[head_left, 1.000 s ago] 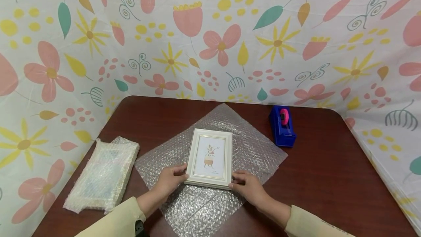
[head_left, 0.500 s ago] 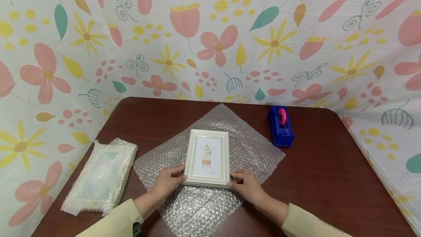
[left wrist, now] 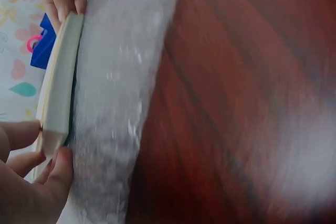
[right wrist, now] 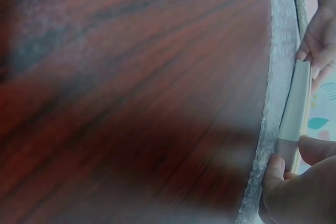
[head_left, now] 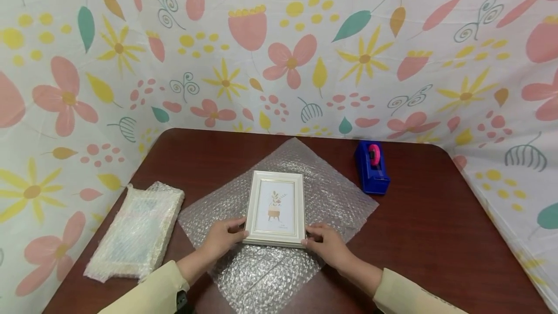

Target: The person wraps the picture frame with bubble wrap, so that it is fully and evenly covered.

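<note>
A white picture frame with a potted-plant print faces up over the middle of a bubble wrap sheet. My left hand grips its near left corner, thumb on the front edge and fingers along the side. At the near right corner, my right hand holds it the same way. Both wrist views show the thick white side of the picture frame between the hands, close over the wrap. In the right wrist view the right thumb lies on the frame's upper edge, with fingertips beneath.
To the left on the dark red table lies a flat bundle wrapped in bubble wrap. A blue tape dispenser with a pink roll stands at the back right. Behind the table hangs a flower-patterned cloth.
The picture frame and both hands stay nearly where they were, with at most a tiny shift of the frame to the left. The whole view sways slightly.
</note>
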Available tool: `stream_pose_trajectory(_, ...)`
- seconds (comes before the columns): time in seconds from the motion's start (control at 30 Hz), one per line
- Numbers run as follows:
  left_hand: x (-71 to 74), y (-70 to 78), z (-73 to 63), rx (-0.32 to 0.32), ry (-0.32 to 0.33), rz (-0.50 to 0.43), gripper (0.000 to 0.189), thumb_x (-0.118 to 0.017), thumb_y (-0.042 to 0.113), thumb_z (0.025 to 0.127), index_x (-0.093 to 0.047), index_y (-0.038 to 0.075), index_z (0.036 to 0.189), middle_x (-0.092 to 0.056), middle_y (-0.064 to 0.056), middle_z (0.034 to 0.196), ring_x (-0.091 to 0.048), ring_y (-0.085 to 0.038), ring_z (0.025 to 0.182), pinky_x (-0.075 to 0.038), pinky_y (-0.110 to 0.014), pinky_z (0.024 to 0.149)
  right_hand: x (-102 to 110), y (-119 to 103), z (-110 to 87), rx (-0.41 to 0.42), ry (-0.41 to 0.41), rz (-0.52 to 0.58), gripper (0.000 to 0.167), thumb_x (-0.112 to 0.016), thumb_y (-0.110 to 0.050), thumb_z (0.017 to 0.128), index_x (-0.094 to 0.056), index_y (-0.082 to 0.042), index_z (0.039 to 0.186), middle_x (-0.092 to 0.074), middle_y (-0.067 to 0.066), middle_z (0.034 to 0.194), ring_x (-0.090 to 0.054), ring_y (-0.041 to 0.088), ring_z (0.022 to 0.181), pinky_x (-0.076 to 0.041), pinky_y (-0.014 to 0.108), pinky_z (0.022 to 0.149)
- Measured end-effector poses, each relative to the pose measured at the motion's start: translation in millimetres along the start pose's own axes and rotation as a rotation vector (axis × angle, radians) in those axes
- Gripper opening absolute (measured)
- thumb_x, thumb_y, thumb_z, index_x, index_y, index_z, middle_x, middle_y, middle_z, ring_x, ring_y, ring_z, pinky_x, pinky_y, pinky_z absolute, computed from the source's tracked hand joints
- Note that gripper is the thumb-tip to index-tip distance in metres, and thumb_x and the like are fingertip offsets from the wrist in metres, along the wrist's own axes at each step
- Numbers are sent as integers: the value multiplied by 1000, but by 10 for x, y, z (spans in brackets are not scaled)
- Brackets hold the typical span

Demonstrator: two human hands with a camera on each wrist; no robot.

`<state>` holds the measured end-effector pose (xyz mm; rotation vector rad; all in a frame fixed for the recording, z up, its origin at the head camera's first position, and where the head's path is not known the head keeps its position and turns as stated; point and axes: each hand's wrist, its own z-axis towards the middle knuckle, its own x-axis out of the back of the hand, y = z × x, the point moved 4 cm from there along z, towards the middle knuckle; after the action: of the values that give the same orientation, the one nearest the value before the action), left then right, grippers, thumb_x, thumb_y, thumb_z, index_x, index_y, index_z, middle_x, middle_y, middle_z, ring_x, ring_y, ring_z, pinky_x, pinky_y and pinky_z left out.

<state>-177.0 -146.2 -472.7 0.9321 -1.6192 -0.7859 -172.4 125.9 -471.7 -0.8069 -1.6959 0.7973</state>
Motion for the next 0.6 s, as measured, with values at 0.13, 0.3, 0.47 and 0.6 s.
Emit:
stream_pose_trajectory(0.13,18,35,23,-75,-20,89,43,-78,7,88,-68,-6,127,-67,-30,131,-71,-39,109,-63,-43,85,-2,3,-15,15,-5,-10,45,-79,-6,87,-66,11,126,-65,20,124,-70,20,95,-57,21,74)
stream_pose_trajectory(0.3,23,58,27,-114,-25,105,44,-78,8,87,-68,-6,127,-67,-29,130,-73,-38,105,-64,-40,81,-8,14,-20,41,-28,-4,47,-79,-7,88,-64,13,127,-63,23,127,-71,22,96,-57,20,74)
stream_pose_trajectory(0.47,24,59,15,-127,-34,137,46,-78,10,88,-67,-5,130,-66,-29,132,-73,-37,104,-63,-41,82,-7,15,-21,49,-14,-14,46,-79,-7,87,-65,14,126,-64,22,125,-70,21,95,-55,17,73)
stream_pose_trajectory(0.6,40,71,-55,-191,-96,230,66,-79,19,88,-54,-4,145,-60,-29,141,-68,-41,117,-59,-51,94,-21,12,-21,43,0,-20,45,-79,-7,87,-66,12,126,-65,20,125,-70,20,94,-55,18,73)
